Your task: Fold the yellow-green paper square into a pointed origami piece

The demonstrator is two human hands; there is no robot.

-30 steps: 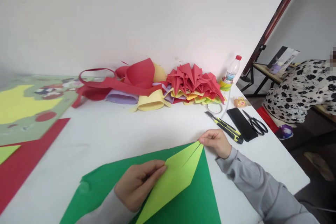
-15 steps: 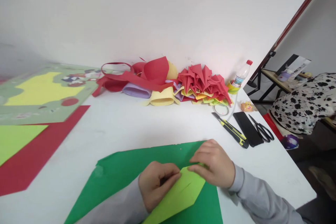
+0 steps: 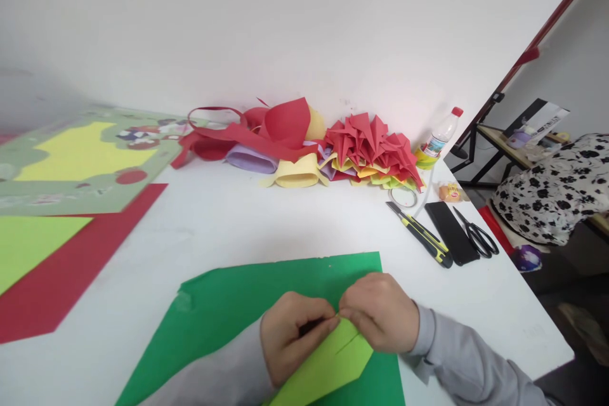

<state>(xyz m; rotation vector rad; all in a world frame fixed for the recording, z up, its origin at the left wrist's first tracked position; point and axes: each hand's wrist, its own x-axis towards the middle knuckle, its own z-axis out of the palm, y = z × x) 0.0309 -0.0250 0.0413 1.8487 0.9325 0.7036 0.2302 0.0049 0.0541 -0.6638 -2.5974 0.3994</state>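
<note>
You have both hands on one piece of light green paper (image 3: 328, 365). It sits low in front of you, over the big dark green sheet (image 3: 280, 279) on the white table (image 3: 266, 222). The light green paper has straight edges, and thin dark lines run across its top part, close to your right hand. Its bottom end goes out of view.

Your left hand (image 3: 295, 337) pinches the top edge of the paper, thumb and finger close together. Your right hand (image 3: 383, 312) pinches the paper too, at the same top spot. Your fingertips nearly meet there, and I can't tell if they touch. Your other right fingers are curled in.

Past your right hand you have a black and yellow cutter knife (image 3: 422, 238), a flat black thing (image 3: 451, 235) and black scissors (image 3: 477, 236), lying side by side. A bottle with a red cap (image 3: 440, 136) stands behind them, near the wall.

At the back, spiky red folded paper (image 3: 366, 139) is piled beside a yellow paper tube (image 3: 297, 172). To your left, a red sheet (image 3: 90, 266) lies partly under another light green sheet (image 3: 38, 238).
</note>
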